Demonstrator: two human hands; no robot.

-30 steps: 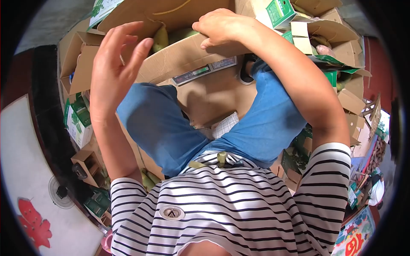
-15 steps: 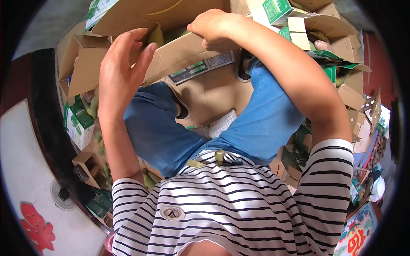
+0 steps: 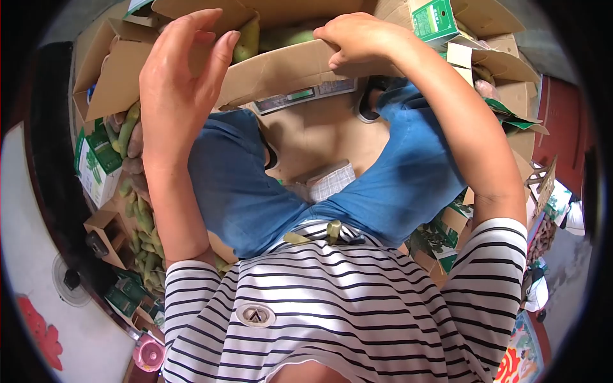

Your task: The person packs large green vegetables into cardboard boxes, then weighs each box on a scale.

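Observation:
An open cardboard box stands in front of my knees, with a long green-yellow vegetable and a paler green one inside. My left hand is raised at the left end of the box, fingers and thumb apart, holding nothing visible. At the right part of the near wall, my right hand has its fingers over the top edge and its thumb against the outer side, gripping the cardboard. Below that wall lies a flat scale with a display.
Green vegetables lie in a pile on the left, near a green-and-white carton and a small wooden stand. More open boxes stand on the right. A pink object is at lower left.
The view has shifted, showing more of the vegetable pile on the left. My right hand appears farther right along the box wall. My left hand stays raised with its fingers apart.

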